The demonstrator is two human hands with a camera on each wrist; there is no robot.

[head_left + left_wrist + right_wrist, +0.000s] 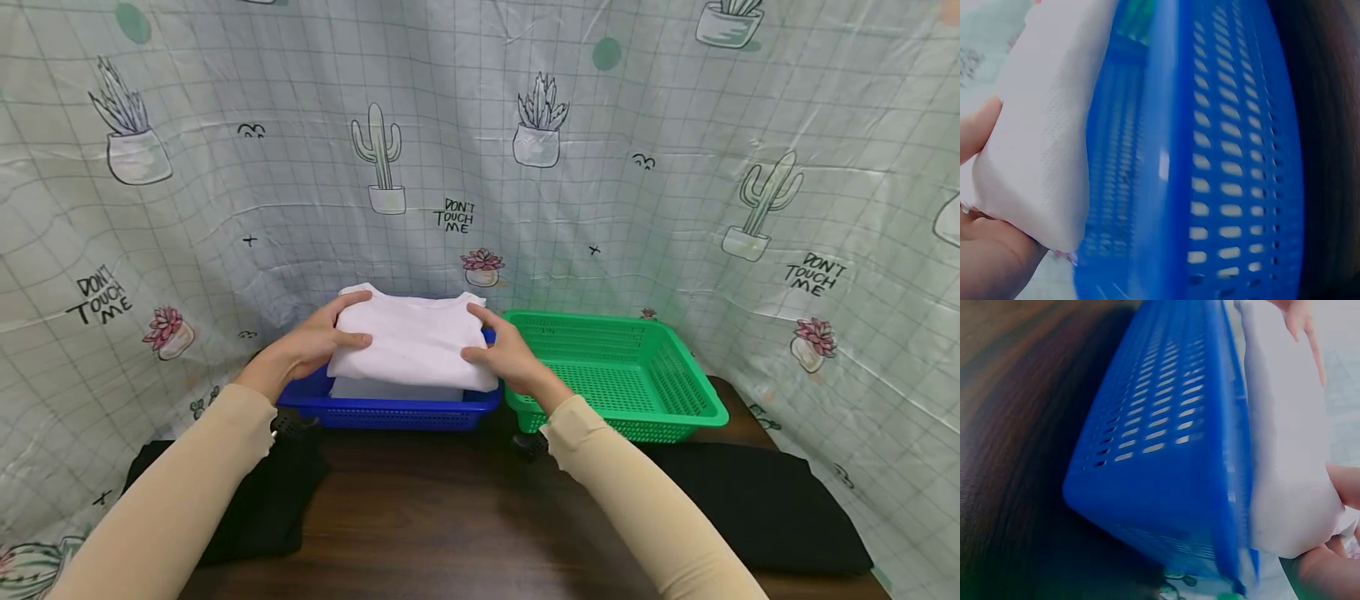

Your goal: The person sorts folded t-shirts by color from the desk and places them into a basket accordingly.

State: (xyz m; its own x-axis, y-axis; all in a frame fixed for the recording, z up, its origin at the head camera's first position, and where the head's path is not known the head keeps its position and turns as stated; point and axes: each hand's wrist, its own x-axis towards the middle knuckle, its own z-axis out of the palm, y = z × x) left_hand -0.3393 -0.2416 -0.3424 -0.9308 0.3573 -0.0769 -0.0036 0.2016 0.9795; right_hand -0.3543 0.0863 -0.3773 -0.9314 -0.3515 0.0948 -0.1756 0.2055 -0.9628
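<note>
A folded white shirt (416, 337), its curved neckline at the far side, hangs over the blue basket (397, 414). My left hand (318, 333) grips its left side, thumb on top and fingers around the edge. On the opposite side my right hand (506, 350) holds it the same way. Below the shirt, another pale folded cloth (397, 390) shows inside the basket. In the left wrist view the shirt (1047, 125) is a thick, soft fold above the basket's rim. The right wrist view shows the shirt (1288, 437) just beside that rim.
A green basket (607, 383) stands right of the blue one. Black folded cloth (757, 508) lies at the right, and more black cloth (262, 508) lies at the left, partly behind my sleeve. A patterned curtain (465, 150) hangs behind the dark wooden table (442, 508).
</note>
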